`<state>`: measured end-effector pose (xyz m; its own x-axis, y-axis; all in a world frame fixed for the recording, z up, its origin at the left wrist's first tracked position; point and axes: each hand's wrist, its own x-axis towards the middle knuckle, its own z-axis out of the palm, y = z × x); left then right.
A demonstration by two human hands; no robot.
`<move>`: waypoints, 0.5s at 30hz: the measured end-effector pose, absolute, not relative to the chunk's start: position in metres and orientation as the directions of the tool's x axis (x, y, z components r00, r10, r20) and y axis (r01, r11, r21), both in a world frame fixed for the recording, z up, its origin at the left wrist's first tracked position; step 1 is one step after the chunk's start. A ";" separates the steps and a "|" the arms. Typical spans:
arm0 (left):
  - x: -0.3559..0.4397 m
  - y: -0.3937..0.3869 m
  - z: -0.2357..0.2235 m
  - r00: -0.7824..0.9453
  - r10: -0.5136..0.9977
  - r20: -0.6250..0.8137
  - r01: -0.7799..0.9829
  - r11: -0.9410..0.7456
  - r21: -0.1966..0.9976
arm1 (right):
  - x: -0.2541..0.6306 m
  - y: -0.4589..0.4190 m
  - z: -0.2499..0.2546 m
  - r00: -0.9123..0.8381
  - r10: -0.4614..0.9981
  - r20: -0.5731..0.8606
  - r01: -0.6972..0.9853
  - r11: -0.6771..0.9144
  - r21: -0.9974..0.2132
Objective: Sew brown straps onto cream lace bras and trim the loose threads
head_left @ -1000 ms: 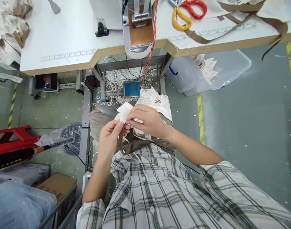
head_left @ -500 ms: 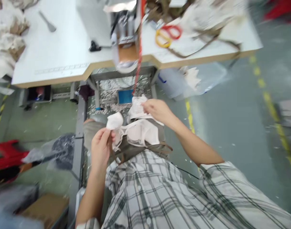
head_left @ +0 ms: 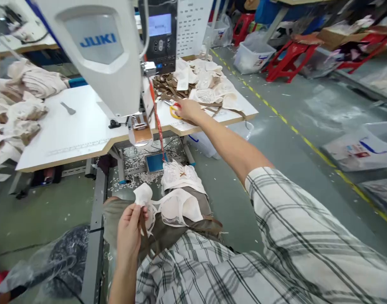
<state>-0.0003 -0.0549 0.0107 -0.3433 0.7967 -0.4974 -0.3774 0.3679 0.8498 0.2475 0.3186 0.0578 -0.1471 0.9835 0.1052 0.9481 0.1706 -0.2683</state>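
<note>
My left hand (head_left: 130, 226) pinches the white end of a bra (head_left: 179, 207) with pale cups, and a brown strap (head_left: 144, 228) hangs beneath the fingers. The bra lies across my lap, a second white lace bra (head_left: 182, 175) with a small brown bow just beyond it on my knee. Out on the sewing table, my right hand (head_left: 189, 110) has its fingers closed at the handles of a pair of scissors (head_left: 173, 112), one yellow and one red. The fingertips partly cover those handles; the blades point left and away.
A white JUKI sewing machine (head_left: 98, 50) stands over the table (head_left: 82, 122). A red cord (head_left: 158, 126) hangs beside it. Bras and brown straps pile (head_left: 209, 80) behind the scissors, more (head_left: 19, 101) at the left. Below are a plastic bin (head_left: 206, 143) and a blue pedal (head_left: 154, 162).
My right hand has left the lace bra on my lap and reached forward to the scissors. My left hand keeps its hold on the bra. The view has tilted up, showing the machine.
</note>
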 end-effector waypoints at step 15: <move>-0.005 -0.072 0.005 -0.386 0.806 -0.449 -0.457 0.255 0.852 | 0.299 0.211 0.055 -0.217 0.874 0.435 0.860 0.382 -0.338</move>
